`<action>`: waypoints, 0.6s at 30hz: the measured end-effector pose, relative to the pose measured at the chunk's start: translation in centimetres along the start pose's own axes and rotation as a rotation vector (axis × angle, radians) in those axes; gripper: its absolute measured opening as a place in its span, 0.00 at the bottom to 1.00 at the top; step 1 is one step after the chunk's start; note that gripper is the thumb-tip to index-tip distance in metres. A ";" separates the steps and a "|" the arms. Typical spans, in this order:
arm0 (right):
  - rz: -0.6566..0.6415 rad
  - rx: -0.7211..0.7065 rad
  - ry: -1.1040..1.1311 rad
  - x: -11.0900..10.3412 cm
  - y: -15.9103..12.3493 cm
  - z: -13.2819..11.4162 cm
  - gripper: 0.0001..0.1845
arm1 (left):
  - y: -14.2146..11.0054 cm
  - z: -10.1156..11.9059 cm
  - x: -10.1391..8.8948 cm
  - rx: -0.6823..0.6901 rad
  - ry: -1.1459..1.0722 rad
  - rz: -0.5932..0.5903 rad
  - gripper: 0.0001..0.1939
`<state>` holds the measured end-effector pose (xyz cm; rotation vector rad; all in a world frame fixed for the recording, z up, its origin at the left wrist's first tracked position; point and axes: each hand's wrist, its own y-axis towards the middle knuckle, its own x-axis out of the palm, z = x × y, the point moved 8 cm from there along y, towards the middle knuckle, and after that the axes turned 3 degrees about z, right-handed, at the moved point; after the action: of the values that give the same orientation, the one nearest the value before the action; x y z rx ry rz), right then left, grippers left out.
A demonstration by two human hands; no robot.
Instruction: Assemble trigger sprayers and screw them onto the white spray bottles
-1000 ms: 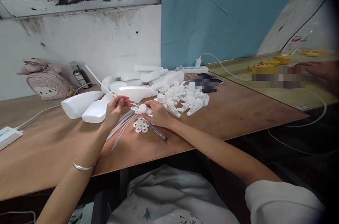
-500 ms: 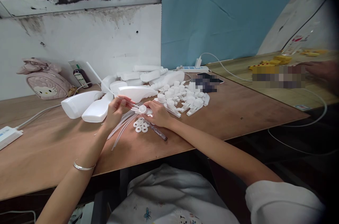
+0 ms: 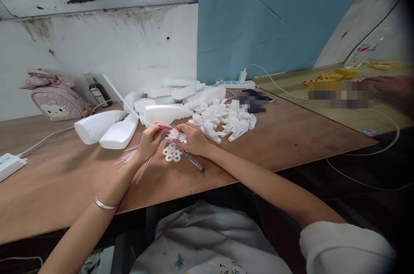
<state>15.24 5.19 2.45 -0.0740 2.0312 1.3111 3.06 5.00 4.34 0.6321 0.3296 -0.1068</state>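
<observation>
My left hand (image 3: 151, 141) pinches a long thin white plastic tube (image 3: 120, 96) near one end; the rest slants up and left over the bottles. My right hand (image 3: 194, 139) is closed around a white trigger spray head (image 3: 174, 134), its round collar facing up. The fingertips of both hands meet at the spray head, and they hide whether the tube's end is inside it. Just below them lie several white ring washers (image 3: 172, 152) and a clear-handled screwdriver (image 3: 194, 162). More thin tubes (image 3: 142, 172) lie loose under and beside my left hand.
Several white bottles (image 3: 119, 133) lie behind my hands, with a heap of spray heads (image 3: 226, 121) to the right. A pink bag (image 3: 58, 99), a dark bottle (image 3: 98, 93) and power strips (image 3: 231, 84) stand farther back. Another person's hand (image 3: 393, 86) is at far right.
My left hand has moved slightly right, closer to the spray head, and the tube has shifted with it. My right hand has stayed almost still.
</observation>
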 end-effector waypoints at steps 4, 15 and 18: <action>-0.007 0.008 -0.005 0.0 0.0 0.0 0.11 | 0.1 0.5 -0.5 0.087 0.197 0.058 0.09; -0.020 0.004 0.006 0.4 -0.2 0.2 0.13 | -0.1 0.5 -0.8 0.058 0.325 0.098 0.08; -0.021 0.002 0.009 0.3 -0.2 0.1 0.13 | -0.1 0.6 -0.8 0.050 0.340 0.107 0.07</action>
<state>15.12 5.25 2.15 -0.0999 2.0335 1.2985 2.43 4.50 5.01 0.7166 0.6211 0.0971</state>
